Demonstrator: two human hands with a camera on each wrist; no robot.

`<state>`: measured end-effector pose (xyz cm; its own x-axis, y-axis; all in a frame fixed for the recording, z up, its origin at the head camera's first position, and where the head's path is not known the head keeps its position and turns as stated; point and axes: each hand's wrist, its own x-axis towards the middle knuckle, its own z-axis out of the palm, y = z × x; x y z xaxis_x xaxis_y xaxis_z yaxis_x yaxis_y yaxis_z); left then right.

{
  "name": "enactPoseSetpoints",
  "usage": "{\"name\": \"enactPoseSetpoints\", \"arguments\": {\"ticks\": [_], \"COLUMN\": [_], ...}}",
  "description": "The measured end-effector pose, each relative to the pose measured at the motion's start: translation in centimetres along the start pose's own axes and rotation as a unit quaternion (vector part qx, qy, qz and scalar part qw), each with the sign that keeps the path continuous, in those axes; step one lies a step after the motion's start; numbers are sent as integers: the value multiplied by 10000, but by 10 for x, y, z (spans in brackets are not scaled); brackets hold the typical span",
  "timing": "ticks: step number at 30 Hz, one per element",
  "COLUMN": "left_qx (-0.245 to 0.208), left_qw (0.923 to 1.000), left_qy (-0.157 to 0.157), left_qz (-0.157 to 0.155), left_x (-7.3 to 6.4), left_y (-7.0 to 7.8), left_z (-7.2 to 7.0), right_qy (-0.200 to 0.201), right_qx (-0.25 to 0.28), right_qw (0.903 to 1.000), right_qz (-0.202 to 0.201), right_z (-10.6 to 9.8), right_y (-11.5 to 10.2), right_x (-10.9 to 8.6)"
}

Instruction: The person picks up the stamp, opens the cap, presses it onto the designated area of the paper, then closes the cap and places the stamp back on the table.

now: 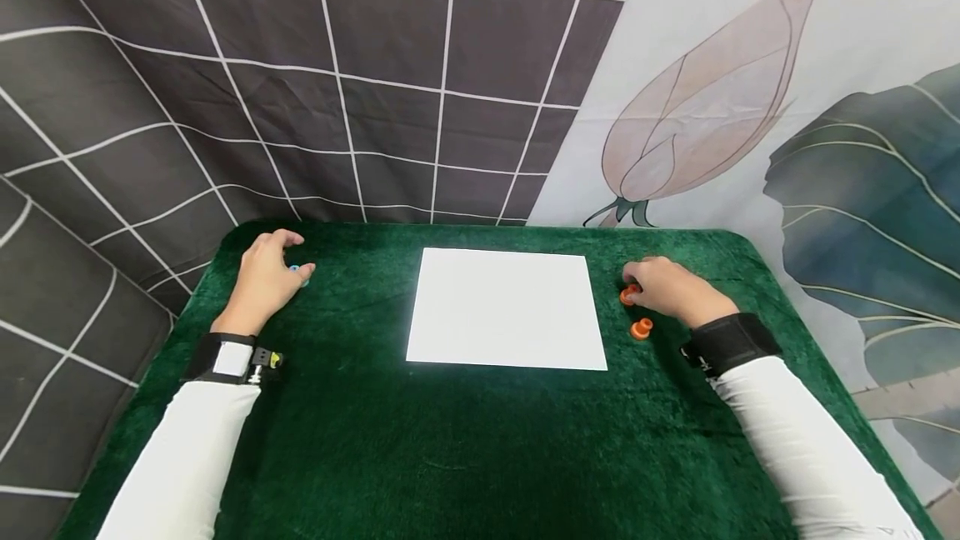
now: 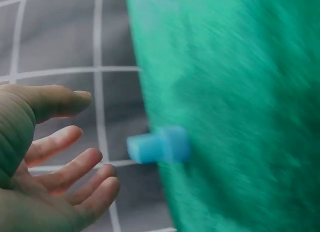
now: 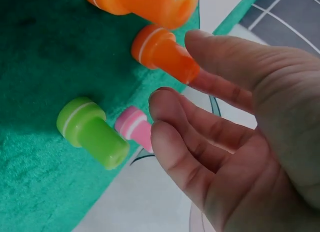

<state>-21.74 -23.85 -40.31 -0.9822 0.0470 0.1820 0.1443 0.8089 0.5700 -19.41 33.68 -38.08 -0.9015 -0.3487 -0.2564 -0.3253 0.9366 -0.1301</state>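
Observation:
My left hand [image 1: 262, 280] hovers at the far left of the green cloth, fingers apart and holding nothing. A light blue toy stamp [image 2: 172, 143] stands on the cloth just off its fingertips; the head view shows it partly hidden behind the fingers. On the right, the thumb and forefinger of my right hand [image 1: 666, 286] pinch the narrow handle of an orange toy stamp [image 3: 165, 52], whose wide base sits on the cloth. A second orange stamp [image 1: 641, 329] stands closer to me. Green [image 3: 95, 132] and pink [image 3: 135, 126] stamps show beyond the fingers in the right wrist view.
Between the hands a blank white sheet [image 1: 506, 308] lies on the green cloth [image 1: 450, 448]. Behind the table's far edge hang a dark grid-patterned cloth [image 1: 382, 115] and a pale cloth with leaf and bud drawings [image 1: 697, 107].

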Motion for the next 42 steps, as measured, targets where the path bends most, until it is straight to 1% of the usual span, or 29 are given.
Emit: {"name": "enactPoseSetpoints", "arguments": {"ticks": [6, 9, 13, 16, 18, 21, 25, 29, 34, 38, 42], "left_qx": [-131, -153, -270, -401, -480, -580, -736, -965, -1209, -1384, -1675], "left_qw": [9979, 9963, 9943, 9922, 9904, 9873, 9827, 9761, 9672, 9609, 9551], "left_qy": [323, 395, 415, 386, 395, 400, 407, 411, 389, 255, 7], "left_qz": [544, 743, 944, 1112, 1237, 1421, 1647, 1905, 2202, 2385, 2444], "left_x": [-8, -12, -19, -25, -30, -36, -44, -53, -62, -66, -68], "left_y": [31, 44, 61, 74, 82, 93, 110, 130, 156, 175, 190], "left_z": [-5, -5, -1, 4, 7, 12, 16, 18, 21, 26, 33], "right_qy": [9, 59, 79, 95, 195, 458, 812, 1164, 1574, 1858, 2180], "right_qx": [-113, -122, -121, 17, 144, 443, 859, 1219, 1758, 2304, 2861], "right_qw": [9998, 9995, 9995, 9998, 9996, 9976, 9914, 9822, 9643, 9450, 9184], "right_qz": [-159, -277, -279, -163, -164, -284, -554, -827, -1205, -1392, -1649], "right_z": [7, 10, 12, 12, 12, 10, 4, -4, -13, -19, -22], "right_y": [1, 2, 2, 1, 0, -5, -21, -42, -72, -95, -117], "right_x": [1, 1, 1, 0, 0, -1, -4, -7, -9, -13, -16]}}
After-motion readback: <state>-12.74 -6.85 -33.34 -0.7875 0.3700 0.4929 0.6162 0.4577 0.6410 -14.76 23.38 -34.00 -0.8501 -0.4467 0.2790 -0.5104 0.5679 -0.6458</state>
